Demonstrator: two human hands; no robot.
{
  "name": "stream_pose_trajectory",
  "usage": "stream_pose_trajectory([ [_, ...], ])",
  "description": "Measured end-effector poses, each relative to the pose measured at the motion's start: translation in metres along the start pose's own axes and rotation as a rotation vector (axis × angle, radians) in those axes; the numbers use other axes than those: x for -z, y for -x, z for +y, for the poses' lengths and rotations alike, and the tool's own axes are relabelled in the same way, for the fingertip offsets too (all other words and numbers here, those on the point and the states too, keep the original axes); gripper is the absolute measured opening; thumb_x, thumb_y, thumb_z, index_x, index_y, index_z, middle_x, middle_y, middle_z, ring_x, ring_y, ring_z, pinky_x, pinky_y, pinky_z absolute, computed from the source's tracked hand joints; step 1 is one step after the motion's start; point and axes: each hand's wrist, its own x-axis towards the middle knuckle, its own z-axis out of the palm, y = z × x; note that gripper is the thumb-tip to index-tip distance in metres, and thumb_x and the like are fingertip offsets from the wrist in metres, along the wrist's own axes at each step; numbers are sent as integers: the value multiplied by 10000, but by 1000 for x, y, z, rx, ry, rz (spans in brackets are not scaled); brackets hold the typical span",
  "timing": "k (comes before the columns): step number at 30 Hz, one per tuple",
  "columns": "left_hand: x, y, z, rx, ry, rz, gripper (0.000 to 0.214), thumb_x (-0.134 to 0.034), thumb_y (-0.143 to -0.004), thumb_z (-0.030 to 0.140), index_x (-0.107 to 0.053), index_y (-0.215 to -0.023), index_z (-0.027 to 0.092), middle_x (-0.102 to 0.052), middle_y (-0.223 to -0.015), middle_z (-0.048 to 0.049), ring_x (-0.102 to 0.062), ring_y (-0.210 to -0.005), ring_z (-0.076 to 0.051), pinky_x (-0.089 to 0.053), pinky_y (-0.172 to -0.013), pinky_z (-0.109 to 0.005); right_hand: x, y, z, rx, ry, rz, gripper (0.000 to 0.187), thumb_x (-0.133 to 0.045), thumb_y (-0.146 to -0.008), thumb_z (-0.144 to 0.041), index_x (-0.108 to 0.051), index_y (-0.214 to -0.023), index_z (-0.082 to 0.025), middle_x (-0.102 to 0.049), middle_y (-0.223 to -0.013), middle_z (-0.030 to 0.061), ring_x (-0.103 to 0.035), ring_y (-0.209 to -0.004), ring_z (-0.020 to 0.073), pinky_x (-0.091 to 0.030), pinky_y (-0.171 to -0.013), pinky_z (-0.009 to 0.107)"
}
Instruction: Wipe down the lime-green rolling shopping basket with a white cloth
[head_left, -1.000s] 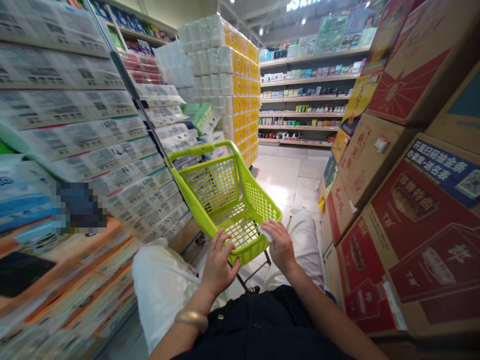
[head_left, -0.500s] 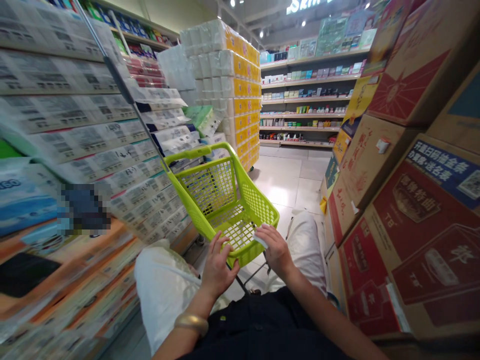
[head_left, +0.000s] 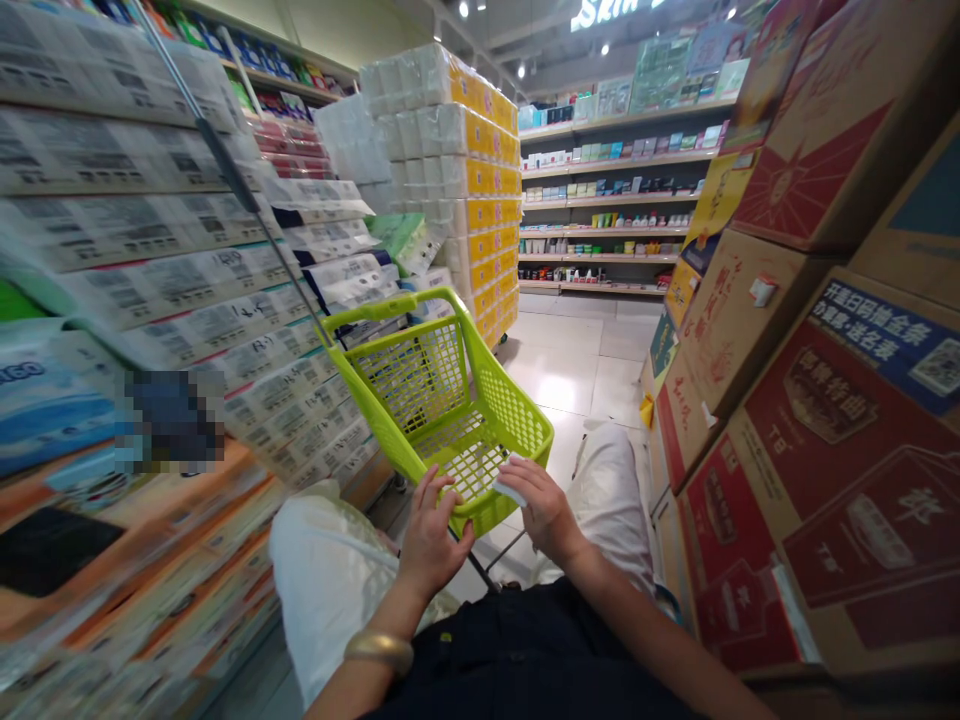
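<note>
A lime-green plastic shopping cart (head_left: pixel 480 400) stands in the aisle right in front of me, its basket empty. My left hand (head_left: pixel 429 538) grips the near rim of the basket, fingers curled over the edge. My right hand (head_left: pixel 541 508) rests on the same rim further right, closed on a small white cloth or wipe (head_left: pixel 510 491) pressed against the plastic. A gold bangle (head_left: pixel 379 647) circles my left wrist. My knees in pale trousers show on either side of the cart.
Shelves of tissue packs (head_left: pixel 187 280) crowd the left. Stacked red and brown cardboard boxes (head_left: pixel 810 380) wall the right. A tall stack of toilet paper (head_left: pixel 450 170) stands ahead, with tiled floor (head_left: pixel 577 370) and far product shelves (head_left: pixel 607 200) beyond.
My right hand with the white cloth has slid left along the cart's near rim. The cart and view have shifted slightly left. My left hand keeps its grip.
</note>
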Motion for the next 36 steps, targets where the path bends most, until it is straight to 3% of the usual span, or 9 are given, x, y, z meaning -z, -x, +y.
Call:
stream_pose_trajectory([
  [6,2,0,1,7,-9,1,170,-617,-742,140,-550,-875,224,-593,-1152,-108,-402,-1363,-339,-476,-1048,-511,20,-5,37,-189,71,209,515,-401,-803,-2,-700,-1152,-233,-724,-1143,71,-619,-1205,214,-513,-1060,457],
  [14,3,1,0,0,-8,-11,164,-607,-754,151,-554,-893,221,-590,-1154,-110,-410,-1353,-334,-473,-1051,-512,-3,0,-1,23,-25,-42,576,-391,-792,24,-646,-1234,-243,-695,-1231,50,-576,-1267,192,-475,-1100,453],
  [19,4,1,2,6,-11,-15,162,-609,-756,149,-553,-889,224,-589,-1162,-107,-404,-1361,-334,-472,-1050,-500,14,-6,29,-126,48,125,578,-388,-761,29,-682,-1178,-242,-717,-1166,62,-604,-1229,208,-483,-1089,469],
  [22,2,1,3,1,-11,-8,160,-600,-765,151,-543,-897,221,-581,-1171,-115,-388,-1370,-337,-470,-1051,-503,14,-6,33,-172,95,166,550,-404,-765,14,-690,-1161,-240,-722,-1160,69,-610,-1224,222,-465,-1102,494],
  [28,-1,1,0,-33,-16,4,155,-590,-783,171,-524,-913,223,-564,-1165,-111,-400,-1358,-323,-464,-1062,-485,-13,3,-14,41,6,-77,517,-412,-800,-4,-649,-1205,-221,-689,-1257,65,-564,-1288,198,-461,-1100,448],
  [30,0,1,-1,-41,-21,4,151,-590,-787,176,-523,-916,220,-562,-1165,-115,-399,-1357,-325,-465,-1061,-484,-13,3,-18,67,-7,-116,526,-400,-803,5,-641,-1213,-219,-687,-1265,61,-560,-1292,187,-462,-1098,431],
  [36,1,2,2,-20,-16,-11,156,-579,-787,154,-518,-916,216,-562,-1172,-123,-345,-1399,-341,-463,-1061,-495,6,-4,15,-102,112,107,504,-409,-804,-4,-668,-1180,-218,-714,-1204,77,-612,-1228,222,-470,-1086,478],
])
